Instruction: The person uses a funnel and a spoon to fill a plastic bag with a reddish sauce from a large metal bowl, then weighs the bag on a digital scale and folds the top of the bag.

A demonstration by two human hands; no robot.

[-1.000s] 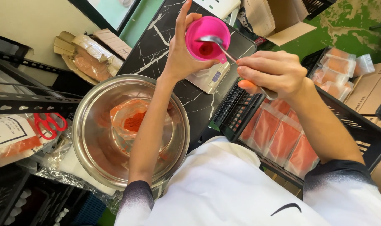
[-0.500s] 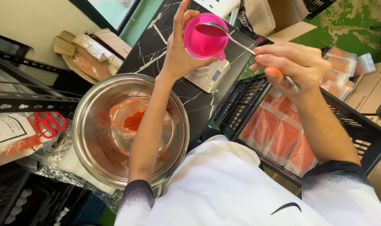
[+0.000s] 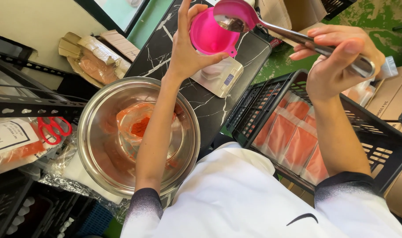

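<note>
My left hand (image 3: 190,48) holds a pink funnel (image 3: 207,37) up over a small silver digital scale (image 3: 218,76) on the black marble-pattern counter (image 3: 163,59). My right hand (image 3: 340,55) grips the handle of a metal spoon (image 3: 298,37); its bowl rests at the funnel's upper rim. Under my left forearm stands a large steel bowl (image 3: 99,145) holding a clear bag of orange-red powder (image 3: 137,125).
A black plastic crate (image 3: 386,150) on the right holds several sealed pouches of orange powder (image 3: 293,141). Red scissors (image 3: 53,128) lie at the left near a labelled bag. Packets (image 3: 95,61) and cardboard boxes (image 3: 397,97) sit around the counter. Dark racks fill the left edge.
The funnel tilted toward the spoon, and the spoon's bowl moved from inside the funnel up to its rim. My right hand shifted right and higher.
</note>
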